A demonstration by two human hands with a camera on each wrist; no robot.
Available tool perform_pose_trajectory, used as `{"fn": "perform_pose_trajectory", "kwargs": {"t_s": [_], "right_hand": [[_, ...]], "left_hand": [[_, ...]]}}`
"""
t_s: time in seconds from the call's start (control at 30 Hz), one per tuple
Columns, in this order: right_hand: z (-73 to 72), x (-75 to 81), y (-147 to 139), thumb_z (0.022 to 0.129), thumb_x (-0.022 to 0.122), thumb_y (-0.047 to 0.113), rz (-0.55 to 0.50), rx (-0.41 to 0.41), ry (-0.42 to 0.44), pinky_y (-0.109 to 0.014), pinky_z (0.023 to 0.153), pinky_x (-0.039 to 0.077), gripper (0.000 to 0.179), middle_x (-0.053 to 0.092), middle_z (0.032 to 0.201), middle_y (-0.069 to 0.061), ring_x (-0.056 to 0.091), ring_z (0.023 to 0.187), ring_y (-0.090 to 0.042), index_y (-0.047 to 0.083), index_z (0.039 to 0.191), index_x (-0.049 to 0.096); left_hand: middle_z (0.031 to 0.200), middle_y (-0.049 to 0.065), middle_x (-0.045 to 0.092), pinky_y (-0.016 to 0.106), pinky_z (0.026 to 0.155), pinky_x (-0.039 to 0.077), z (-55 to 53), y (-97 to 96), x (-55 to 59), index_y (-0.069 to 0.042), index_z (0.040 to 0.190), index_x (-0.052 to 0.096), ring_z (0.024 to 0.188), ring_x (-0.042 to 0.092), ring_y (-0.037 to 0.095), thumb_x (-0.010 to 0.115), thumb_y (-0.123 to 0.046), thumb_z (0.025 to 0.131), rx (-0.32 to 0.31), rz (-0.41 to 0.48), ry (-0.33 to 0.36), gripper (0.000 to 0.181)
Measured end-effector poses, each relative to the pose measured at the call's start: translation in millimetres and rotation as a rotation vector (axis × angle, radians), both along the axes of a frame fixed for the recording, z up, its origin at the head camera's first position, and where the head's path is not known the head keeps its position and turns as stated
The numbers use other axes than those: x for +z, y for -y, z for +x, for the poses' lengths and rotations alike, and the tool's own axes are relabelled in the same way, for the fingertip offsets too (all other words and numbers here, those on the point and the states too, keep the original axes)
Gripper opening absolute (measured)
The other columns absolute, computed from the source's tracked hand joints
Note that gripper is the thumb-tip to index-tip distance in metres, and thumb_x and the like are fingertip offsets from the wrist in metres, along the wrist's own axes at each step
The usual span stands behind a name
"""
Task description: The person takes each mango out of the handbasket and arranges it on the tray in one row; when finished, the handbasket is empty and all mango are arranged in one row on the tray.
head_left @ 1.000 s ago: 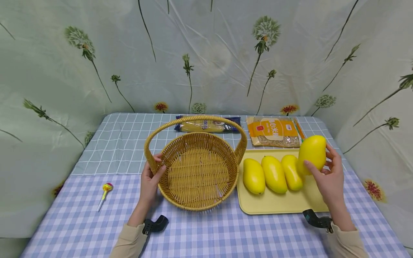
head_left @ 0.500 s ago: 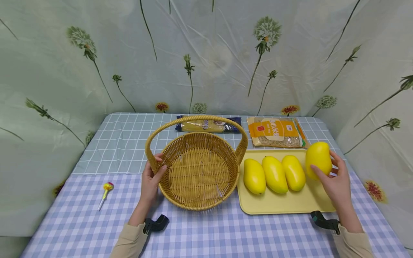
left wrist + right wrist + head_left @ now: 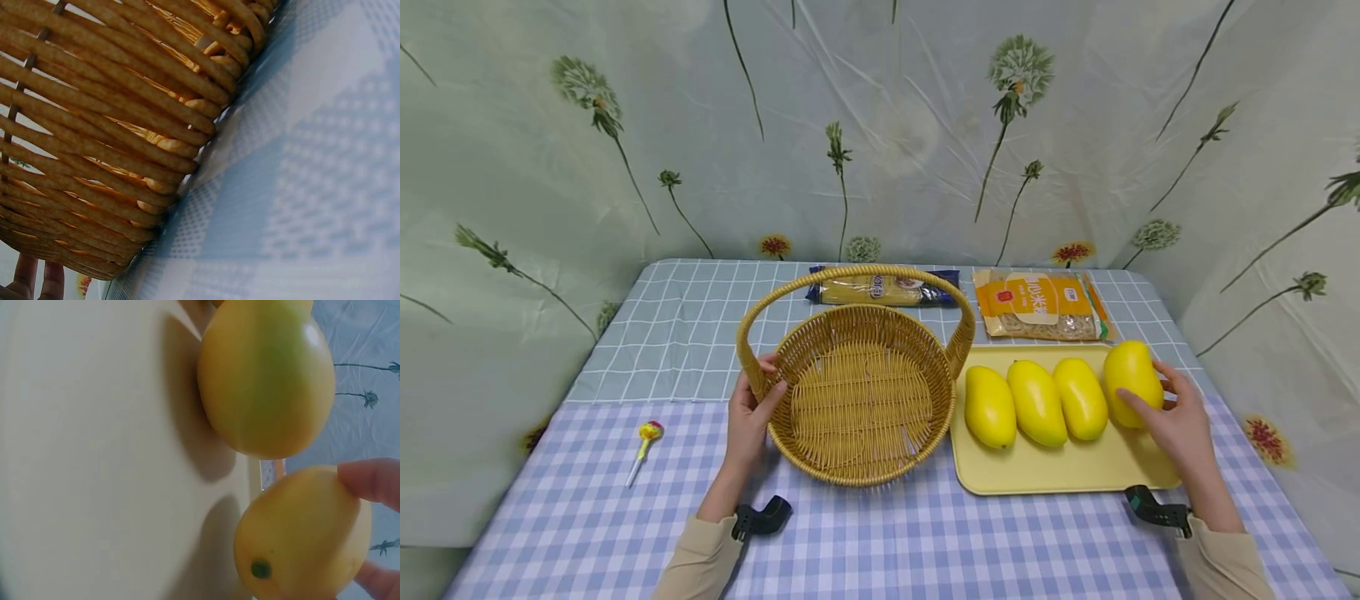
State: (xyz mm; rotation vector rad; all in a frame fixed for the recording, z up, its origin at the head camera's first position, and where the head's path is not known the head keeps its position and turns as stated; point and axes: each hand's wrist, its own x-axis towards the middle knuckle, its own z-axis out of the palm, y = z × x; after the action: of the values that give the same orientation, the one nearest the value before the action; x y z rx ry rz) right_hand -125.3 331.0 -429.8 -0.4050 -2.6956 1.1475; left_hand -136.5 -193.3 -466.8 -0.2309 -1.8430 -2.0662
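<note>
My left hand (image 3: 751, 412) grips the left side of a round wicker basket (image 3: 861, 478), thumb over the rim near the handle's base. In the left wrist view the woven wall (image 3: 106, 125) stands at the checked cloth, two fingertips (image 3: 52, 280) showing past it. My right hand (image 3: 1180, 417) holds a yellow mango (image 3: 1132, 383) between thumb and fingers at the right end of a yellow tray (image 3: 1045, 479). Whether this mango touches the tray is hard to tell. Beside it lie three more mangoes, the nearest (image 3: 1081, 398) close to the held one.
Behind the basket lies a blue-ended pack of noodles (image 3: 880, 290). An orange and clear food bag (image 3: 1041, 307) lies behind the tray. A lollipop (image 3: 646, 446) is on the checked cloth at left. A floral curtain (image 3: 910, 133) closes off the back.
The right hand has carried the mango down and slightly right, from above the tray to its right end, beside the others. The left hand and basket have stayed put.
</note>
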Motion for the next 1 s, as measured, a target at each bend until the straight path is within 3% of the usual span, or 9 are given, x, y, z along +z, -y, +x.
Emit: {"fn": "perform_pose_trajectory", "kwargs": {"t_s": [0.13,0.5,1.0], "right_hand": [[0.7,-1.0,-1.8,0.091,0.061,0.035,-0.001,0.016,0.042,-0.032,0.071,0.032,0.076,0.038,0.127,-0.034,0.042,0.096,-0.04,-0.007,0.144,0.026],[0.0,-3.1,-4.2,0.093,0.056,0.043,-0.014,0.054,0.148,-0.055,0.083,0.035,0.082,0.032,0.132,-0.038,0.037,0.108,-0.05,-0.008,0.145,0.019],[-3.1,1.5,-8.0,0.094,0.049,0.049,0.025,0.112,0.235,-0.058,0.085,0.036,0.083,0.031,0.13,-0.041,0.037,0.107,-0.051,-0.01,0.144,0.018]], "left_hand": [[0.134,0.02,0.045,0.026,0.098,0.034,0.2,-0.2,-0.4,0.014,0.111,0.041,0.126,0.039,0.028,0.054,0.008,0.091,0.0,0.004,0.004,0.024],[0.133,0.018,0.046,0.025,0.099,0.033,0.8,-0.4,1.5,0.014,0.111,0.041,0.124,0.041,0.023,0.054,0.008,0.091,0.011,-0.001,0.015,0.024],[0.134,0.023,0.043,0.027,0.099,0.034,0.5,0.3,0.4,0.014,0.111,0.04,0.126,0.04,0.028,0.053,0.008,0.092,-0.016,-0.007,-0.027,0.024]]}}
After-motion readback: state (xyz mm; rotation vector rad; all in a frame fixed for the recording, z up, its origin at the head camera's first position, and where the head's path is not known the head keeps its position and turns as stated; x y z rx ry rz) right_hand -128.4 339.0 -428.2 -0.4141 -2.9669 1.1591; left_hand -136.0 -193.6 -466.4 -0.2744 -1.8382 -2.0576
